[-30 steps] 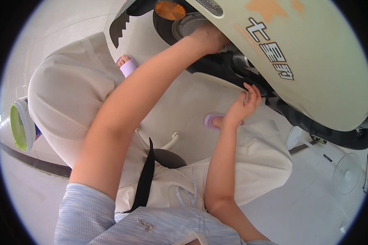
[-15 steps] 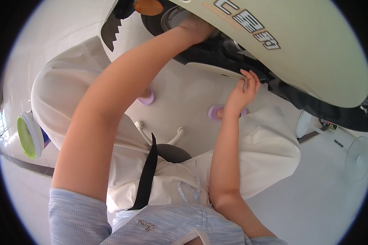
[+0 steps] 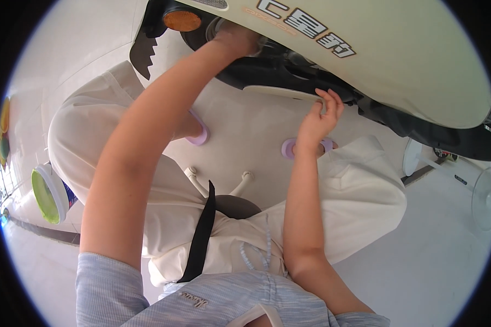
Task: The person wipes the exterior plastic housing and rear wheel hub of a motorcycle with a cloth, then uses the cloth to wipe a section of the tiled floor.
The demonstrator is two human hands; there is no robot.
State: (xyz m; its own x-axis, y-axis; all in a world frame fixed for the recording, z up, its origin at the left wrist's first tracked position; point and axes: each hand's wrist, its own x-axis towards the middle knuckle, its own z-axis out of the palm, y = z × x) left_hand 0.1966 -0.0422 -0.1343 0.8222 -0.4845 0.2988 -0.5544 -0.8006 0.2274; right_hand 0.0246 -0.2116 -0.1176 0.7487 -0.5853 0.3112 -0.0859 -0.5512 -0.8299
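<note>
A cream scooter or motorbike body panel (image 3: 414, 71) with dark-outlined lettering fills the upper right. Under its edge run black lower parts (image 3: 387, 121) and a cream trim strip (image 3: 273, 91). My left hand (image 3: 239, 41) reaches in beside the wheel (image 3: 193, 41), by the panel's lower edge. Its fingers are out of sight and slightly blurred, so whatever it touches stays hidden. At the end of the trim strip is my right hand (image 3: 321, 117), with its fingers apart and loosely bent. Its fingertips are near or against the black edge; nothing shows in its grasp.
An orange reflector (image 3: 182, 20) sits near the wheel, above a jagged black flap (image 3: 143, 59). A white bucket with a green inside (image 3: 49, 195) stands at left. A low stool with a dark seat (image 3: 237, 206) is beneath me. At right stands a pale object with round ends (image 3: 483, 199).
The scooter appears shifted slightly left in the view. My left hand stays beside the wheel, and my right hand remains at the trim edge with its fingers slightly more spread.
</note>
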